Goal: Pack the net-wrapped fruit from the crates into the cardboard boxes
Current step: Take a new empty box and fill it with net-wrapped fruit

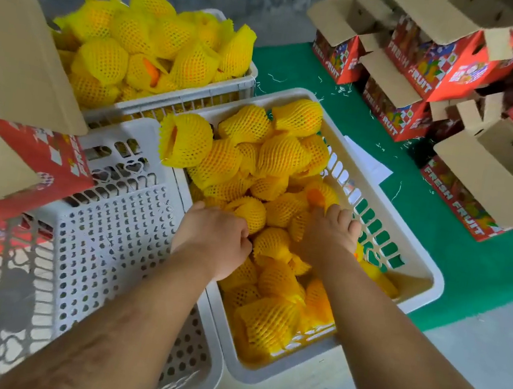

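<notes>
Net-wrapped fruit [280, 161] heaped in white crate [425, 279] at frame centre; second full crate [196, 96] at upper left.
Left hand [214, 241] lowered into heap, fingers curled down among fruit, probably closing on one; what is held cannot be told.
Right hand [328, 232] laid flat on fruit near crate's right wall, fingers fairly straight, nothing gripped.
Open cardboard box [39, 164] kept at left on upturned crate [107, 240], likely for short transfer.
Spare boxes [424, 79] stacked upper right on green mat [410, 194].

near crate [426, 273] right of upturned crate [109, 224], full crate [229, 90] behind, boxes [426, 63] far right
</notes>
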`<control>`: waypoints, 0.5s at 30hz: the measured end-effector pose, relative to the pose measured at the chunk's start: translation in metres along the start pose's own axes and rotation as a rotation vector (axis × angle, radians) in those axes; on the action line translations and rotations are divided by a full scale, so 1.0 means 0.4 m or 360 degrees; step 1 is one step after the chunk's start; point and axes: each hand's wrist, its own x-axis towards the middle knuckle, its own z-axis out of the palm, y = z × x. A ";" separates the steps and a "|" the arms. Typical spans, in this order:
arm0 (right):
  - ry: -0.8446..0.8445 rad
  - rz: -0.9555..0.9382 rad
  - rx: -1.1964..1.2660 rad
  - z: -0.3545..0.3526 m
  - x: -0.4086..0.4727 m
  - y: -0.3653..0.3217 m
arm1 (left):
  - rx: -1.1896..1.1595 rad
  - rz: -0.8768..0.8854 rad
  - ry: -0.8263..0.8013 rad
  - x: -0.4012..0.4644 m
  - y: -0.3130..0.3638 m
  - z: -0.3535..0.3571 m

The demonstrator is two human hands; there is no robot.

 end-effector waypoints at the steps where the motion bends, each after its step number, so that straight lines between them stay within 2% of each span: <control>1: 0.0010 0.0020 0.0062 -0.006 -0.001 0.005 | -0.0029 -0.0001 0.0024 0.000 -0.002 0.002; 4: 0.0080 0.0088 0.0331 -0.023 -0.009 0.015 | -0.0094 0.0012 0.0051 -0.001 -0.005 -0.001; 7: 0.0144 -0.0001 0.0742 -0.028 -0.020 0.024 | -0.0068 0.0043 -0.0020 0.000 -0.006 -0.006; 12: -0.0020 -0.0132 0.1203 -0.049 -0.029 0.030 | -0.0054 0.0051 -0.0063 -0.001 -0.007 -0.012; 15: -0.0157 -0.0245 0.1747 -0.078 -0.050 0.017 | -0.0148 0.0071 -0.0029 -0.003 -0.009 -0.017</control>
